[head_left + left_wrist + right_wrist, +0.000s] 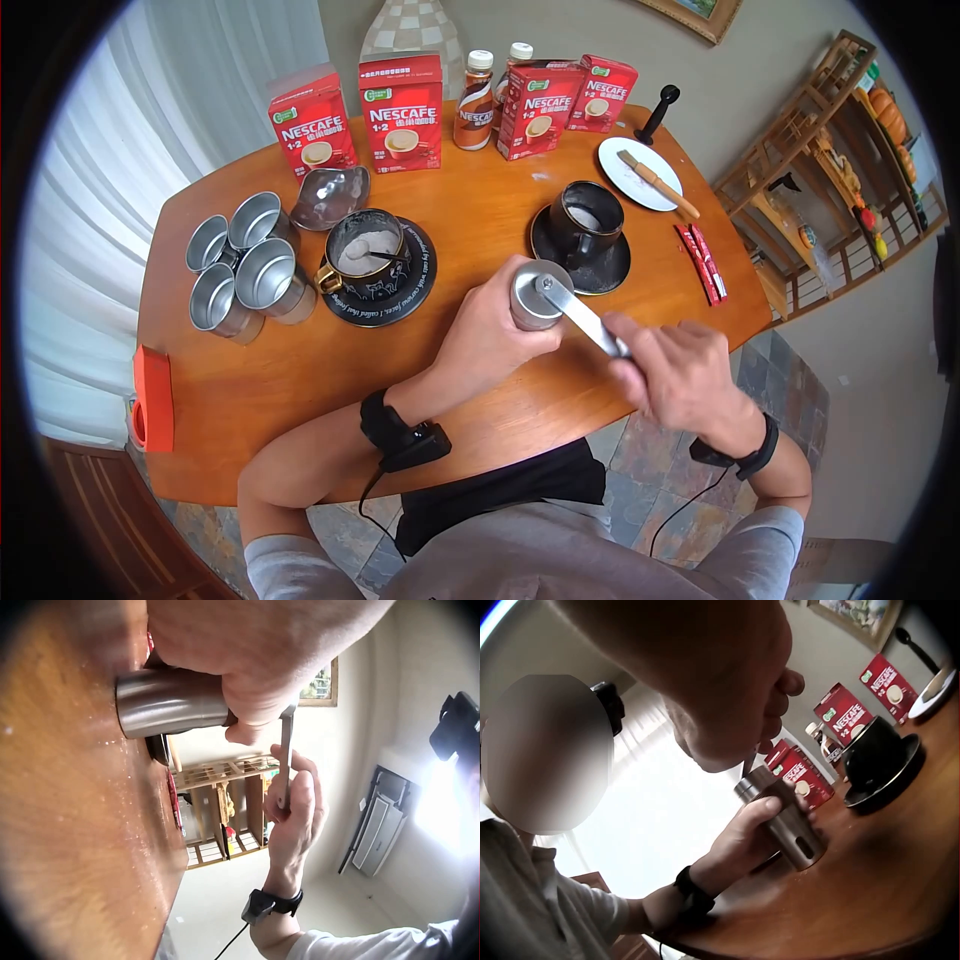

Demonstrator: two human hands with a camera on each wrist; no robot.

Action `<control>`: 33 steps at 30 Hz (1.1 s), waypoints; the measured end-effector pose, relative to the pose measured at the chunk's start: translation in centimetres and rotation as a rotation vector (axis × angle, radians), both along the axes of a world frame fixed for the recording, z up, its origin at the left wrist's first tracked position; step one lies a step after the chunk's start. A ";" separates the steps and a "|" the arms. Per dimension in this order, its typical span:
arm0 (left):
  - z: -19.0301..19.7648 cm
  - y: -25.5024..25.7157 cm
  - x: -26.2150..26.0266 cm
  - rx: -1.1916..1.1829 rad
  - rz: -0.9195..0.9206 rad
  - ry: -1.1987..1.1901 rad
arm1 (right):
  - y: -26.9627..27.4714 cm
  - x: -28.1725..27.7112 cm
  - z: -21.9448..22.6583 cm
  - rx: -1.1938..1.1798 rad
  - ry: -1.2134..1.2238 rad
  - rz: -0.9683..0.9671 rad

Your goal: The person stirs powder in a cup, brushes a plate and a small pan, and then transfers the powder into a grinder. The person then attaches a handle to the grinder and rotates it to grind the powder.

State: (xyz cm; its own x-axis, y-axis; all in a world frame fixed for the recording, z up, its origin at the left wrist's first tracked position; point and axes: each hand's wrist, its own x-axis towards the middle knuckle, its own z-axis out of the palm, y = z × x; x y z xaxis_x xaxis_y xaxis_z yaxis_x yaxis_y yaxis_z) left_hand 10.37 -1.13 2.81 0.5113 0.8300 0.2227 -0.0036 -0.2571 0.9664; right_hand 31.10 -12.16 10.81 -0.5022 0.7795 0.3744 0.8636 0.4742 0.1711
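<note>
A steel hand coffee grinder (538, 312) stands near the middle of the table, its crank handle (588, 322) pointing toward the right hand. My left hand (490, 335) grips the grinder round its upper body. The right hand (685, 370) holds the outer end of the crank, and its fingers hide the knob. In the left wrist view the steel body (172, 703) shows below the left hand, its base close to the wood. A small dark window (804, 847) shows low on the body in the right wrist view.
Beyond the grinder is a black cup (590, 225) on a saucer. A black cup of pale powder (362, 245) with a spoon and several steel cups (268, 275) stand left. A white plate (640, 172) with a brush, red sachets (703, 265) and Nescafe boxes (405, 115) lie around.
</note>
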 end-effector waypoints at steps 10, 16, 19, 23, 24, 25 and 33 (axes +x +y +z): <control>-0.6 0.1 0.1 -0.052 -0.012 -0.035 | 0.1 -4.1 0.7 0.138 -0.198 0.224; 0.6 -0.3 -0.3 -0.218 -0.080 -0.126 | 3.0 -8.2 -0.1 0.190 -0.196 0.464; 0.3 -0.7 -1.4 -0.241 -0.208 -0.110 | 6.3 -10.9 -0.2 0.249 -0.220 0.516; -0.5 -0.2 -1.6 -0.188 -0.228 0.017 | 11.2 -13.7 -0.7 0.093 -0.062 0.472; -0.6 0.0 -1.2 -0.167 -0.216 0.061 | 12.7 -13.9 -0.7 0.036 -0.011 0.449; -0.8 0.2 -0.9 -0.144 -0.202 0.109 | 14.2 -13.7 -0.3 0.004 0.015 0.465; -0.6 0.3 0.1 0.025 -0.005 -0.012 | 19.5 -9.0 1.2 -0.124 0.017 0.244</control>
